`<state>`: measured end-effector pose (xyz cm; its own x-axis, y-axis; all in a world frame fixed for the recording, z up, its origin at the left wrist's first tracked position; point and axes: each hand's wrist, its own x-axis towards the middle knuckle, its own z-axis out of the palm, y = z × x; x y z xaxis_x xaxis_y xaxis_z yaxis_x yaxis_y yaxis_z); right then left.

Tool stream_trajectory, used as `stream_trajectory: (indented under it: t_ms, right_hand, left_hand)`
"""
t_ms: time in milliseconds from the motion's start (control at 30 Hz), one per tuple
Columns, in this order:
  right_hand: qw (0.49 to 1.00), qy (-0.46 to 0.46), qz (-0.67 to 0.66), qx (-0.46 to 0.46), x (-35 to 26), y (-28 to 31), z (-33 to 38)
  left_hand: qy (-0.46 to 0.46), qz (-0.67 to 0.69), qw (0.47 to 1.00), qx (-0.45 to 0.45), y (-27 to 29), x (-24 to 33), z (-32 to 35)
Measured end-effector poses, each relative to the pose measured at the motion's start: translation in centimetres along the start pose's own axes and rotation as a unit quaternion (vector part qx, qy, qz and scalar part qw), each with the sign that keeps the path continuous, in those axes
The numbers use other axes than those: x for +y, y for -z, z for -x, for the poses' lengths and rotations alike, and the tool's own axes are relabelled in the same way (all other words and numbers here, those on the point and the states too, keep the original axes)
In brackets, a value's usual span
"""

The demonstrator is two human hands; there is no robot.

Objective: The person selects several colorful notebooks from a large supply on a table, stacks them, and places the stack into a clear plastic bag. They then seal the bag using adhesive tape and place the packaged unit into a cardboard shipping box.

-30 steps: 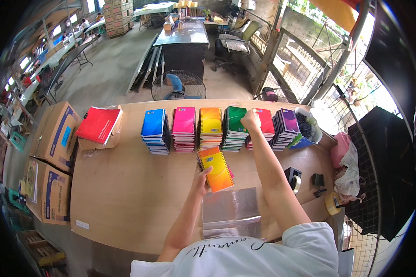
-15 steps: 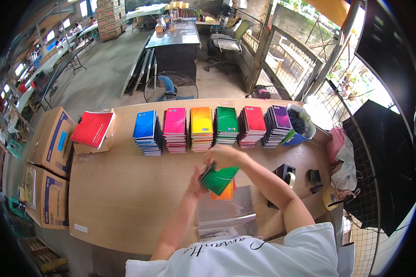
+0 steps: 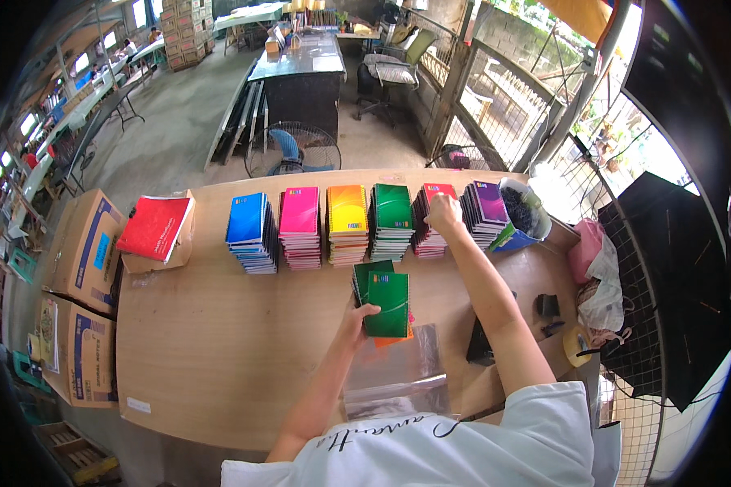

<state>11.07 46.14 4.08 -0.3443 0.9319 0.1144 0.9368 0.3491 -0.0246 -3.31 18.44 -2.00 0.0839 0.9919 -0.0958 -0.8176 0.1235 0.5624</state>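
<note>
Head view: my left hand [image 3: 354, 322] holds green and orange notebooks [image 3: 389, 305] in front of the green stack [image 3: 392, 211]; my right hand [image 3: 444, 214], pinch unclear, touches the red stack [image 3: 427, 232] beside it; purple stack [image 3: 485, 214] untouched.

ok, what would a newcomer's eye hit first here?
The row of six notebook stacks across the table, blue at left, purple at right. Next, the green notebooks in the left hand, in front of that row, and the right hand at the red stack. Then the red book on a box at the table's left end.
</note>
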Motion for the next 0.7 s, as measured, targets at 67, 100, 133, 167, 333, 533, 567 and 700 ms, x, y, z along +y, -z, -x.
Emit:
stream_trajectory:
  t_ms: [67, 100, 133, 167, 333, 533, 567, 700]
  right_hand:
    - [0.999, 0.045, -0.011, 0.009, 0.2, 0.6, 0.2]
    - [0.996, 0.047, -0.020, 0.076, 1.5, 0.3, 0.4]
    - [0.996, 0.028, -0.004, 0.087, 0.8, 2.0, 0.4]
    - [0.995, 0.028, -0.016, 0.096, 0.7, 3.7, 1.2]
    - [0.988, 0.119, -0.033, 0.092, -4.6, 12.4, 11.2]
    - [0.935, 0.311, 0.167, -0.030, -9.0, 5.1, 21.7]
    - [0.951, 0.291, 0.064, -0.079, -9.0, 5.5, 21.6]
    - [0.963, 0.165, -0.211, 0.039, -2.9, 6.7, 15.4]
  left_hand:
    - [-0.002, 0.006, 1.000, 0.000, 0.3, 0.1, -0.4]
    - [0.001, 0.010, 1.000, -0.005, 0.5, -0.4, -0.5]
    - [-0.012, -0.003, 1.000, 0.028, 1.2, -0.6, -0.4]
    - [-0.024, -0.016, 0.998, 0.058, 1.8, -1.2, -0.3]
    - [-0.055, 0.022, 0.993, 0.102, 3.8, -2.2, -0.8]
    - [-0.067, 0.160, 0.983, 0.064, 0.2, -5.8, -1.1]
    - [-0.051, 0.136, 0.987, 0.070, 3.0, -6.6, -1.4]
    - [-0.048, 0.099, 0.987, 0.115, 2.6, -5.0, 0.1]
